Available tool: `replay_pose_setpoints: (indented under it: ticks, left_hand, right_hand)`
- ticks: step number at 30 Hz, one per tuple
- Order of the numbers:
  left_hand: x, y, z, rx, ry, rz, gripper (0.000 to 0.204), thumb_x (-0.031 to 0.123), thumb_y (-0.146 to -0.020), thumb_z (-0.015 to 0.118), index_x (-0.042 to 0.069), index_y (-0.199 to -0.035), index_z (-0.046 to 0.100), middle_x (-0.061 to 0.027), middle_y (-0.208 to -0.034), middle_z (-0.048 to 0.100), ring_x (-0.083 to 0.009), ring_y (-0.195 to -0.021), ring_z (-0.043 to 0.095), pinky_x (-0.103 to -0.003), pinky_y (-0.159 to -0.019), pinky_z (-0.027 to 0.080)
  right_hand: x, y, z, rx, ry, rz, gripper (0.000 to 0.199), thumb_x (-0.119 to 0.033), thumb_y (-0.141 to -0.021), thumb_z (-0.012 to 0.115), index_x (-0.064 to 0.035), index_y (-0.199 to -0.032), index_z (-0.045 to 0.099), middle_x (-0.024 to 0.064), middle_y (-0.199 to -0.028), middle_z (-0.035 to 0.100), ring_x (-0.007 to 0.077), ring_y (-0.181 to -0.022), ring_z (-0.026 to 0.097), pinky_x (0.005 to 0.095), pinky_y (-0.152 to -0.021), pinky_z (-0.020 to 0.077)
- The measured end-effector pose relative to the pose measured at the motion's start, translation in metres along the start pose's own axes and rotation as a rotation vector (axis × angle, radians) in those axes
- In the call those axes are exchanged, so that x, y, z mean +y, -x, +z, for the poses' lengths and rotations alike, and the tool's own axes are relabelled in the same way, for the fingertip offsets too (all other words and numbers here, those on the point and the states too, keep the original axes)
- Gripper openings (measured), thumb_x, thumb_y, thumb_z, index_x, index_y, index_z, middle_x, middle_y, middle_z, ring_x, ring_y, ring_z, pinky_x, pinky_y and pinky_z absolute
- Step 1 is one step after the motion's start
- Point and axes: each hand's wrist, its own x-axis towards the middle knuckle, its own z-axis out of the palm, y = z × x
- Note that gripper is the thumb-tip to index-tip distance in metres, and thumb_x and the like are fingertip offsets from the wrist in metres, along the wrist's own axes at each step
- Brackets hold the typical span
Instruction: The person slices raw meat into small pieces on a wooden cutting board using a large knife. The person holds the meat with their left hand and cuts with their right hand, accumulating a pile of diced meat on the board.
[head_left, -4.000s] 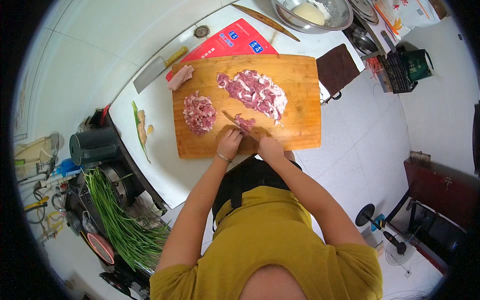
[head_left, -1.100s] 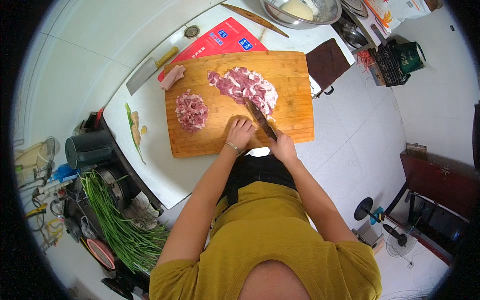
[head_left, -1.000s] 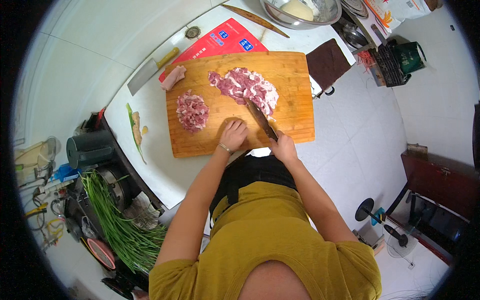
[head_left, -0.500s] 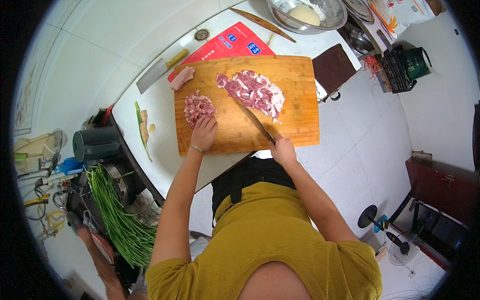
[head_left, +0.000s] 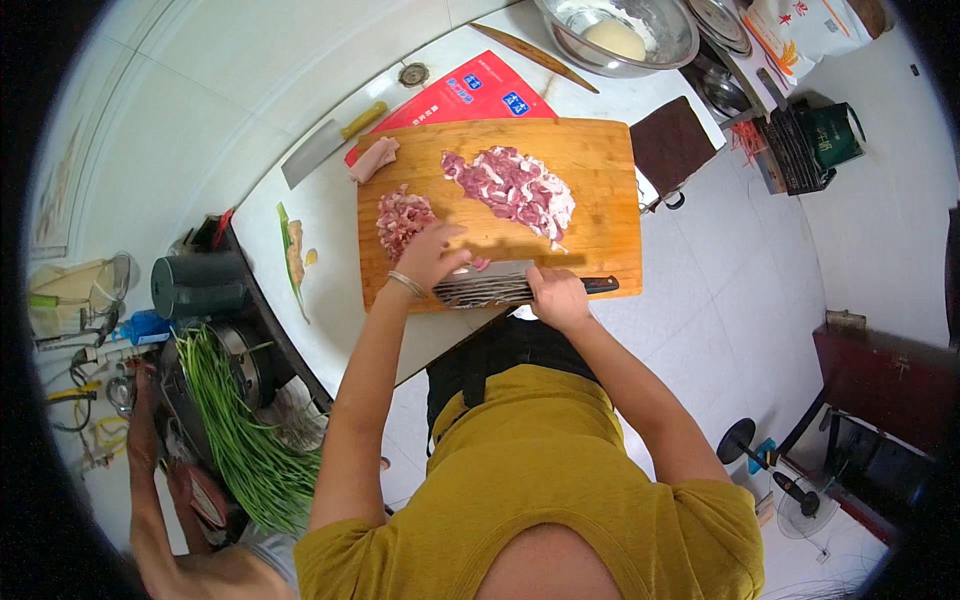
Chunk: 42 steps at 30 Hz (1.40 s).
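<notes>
Right hand (head_left: 560,298) clasps cleaver (head_left: 492,285); left hand (head_left: 432,256), loosely spread, beside diced meat (head_left: 402,218)

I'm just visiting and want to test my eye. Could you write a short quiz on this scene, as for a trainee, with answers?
1. What do the right-hand fingers hold?
2. True or false: the pale dough sits in a metal bowl.
3. Which meat pile is nearer the left-hand fingers: A, the smaller pile; B, the larger one?

Key: 1. A dark-handled cleaver. 2. True. 3. A.
</notes>
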Motion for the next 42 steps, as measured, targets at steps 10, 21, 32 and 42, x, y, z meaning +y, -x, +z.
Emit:
replay_pose_setpoints:
  ticks: [10, 21, 32, 42]
  left_hand:
    - [-0.008, -0.003, 0.017, -0.394, 0.114, -0.119, 0.020, 0.014, -0.083, 0.057, 0.004, -0.099, 0.064, -0.0098, -0.087, 0.066, -0.0221, -0.081, 0.062, -0.031, -0.077, 0.047]
    - [-0.048, 0.000, -0.009, -0.055, -0.085, -0.061, 0.007, 0.006, -0.075, 0.061, 0.004, -0.081, 0.061, -0.0114, -0.083, 0.061, -0.0263, -0.081, 0.059, -0.034, -0.073, 0.047]
    - [-0.045, -0.012, -0.031, 0.297, -0.500, 0.043, 0.015, 0.018, -0.073, 0.064, 0.006, -0.081, 0.063, -0.0107, -0.089, 0.060, -0.0304, -0.086, 0.057, -0.041, -0.078, 0.046]
    - [-0.020, -0.075, 0.036, 0.112, -0.465, 0.163, 0.025, 0.014, -0.073, 0.064, 0.007, -0.096, 0.059, -0.0105, -0.095, 0.056, -0.0295, -0.092, 0.055, -0.040, -0.076, 0.047]
  right_hand:
    - [-0.008, -0.009, -0.005, -0.044, -0.022, -0.001, 0.016, -0.006, -0.066, 0.058, -0.0052, -0.077, 0.047, 0.0134, -0.067, 0.057, 0.0307, -0.061, 0.059, 0.0397, -0.056, 0.0476]
    - [-0.005, -0.002, -0.004, -0.081, -0.067, 0.110, 0.019, -0.008, -0.066, 0.059, -0.0045, -0.081, 0.047, 0.0154, -0.069, 0.059, 0.0344, -0.065, 0.060, 0.0433, -0.059, 0.0482]
    - [0.007, 0.019, -0.007, -0.236, -0.231, 0.517, 0.022, -0.014, -0.071, 0.063, -0.0051, -0.086, 0.050, 0.0201, -0.072, 0.062, 0.0381, -0.071, 0.061, 0.0474, -0.063, 0.0484]
    - [0.031, 0.051, 0.009, -0.188, -0.360, 0.780, 0.020, -0.022, -0.076, 0.062, -0.0046, -0.084, 0.055, 0.0198, -0.073, 0.062, 0.0383, -0.073, 0.061, 0.0466, -0.068, 0.0487]
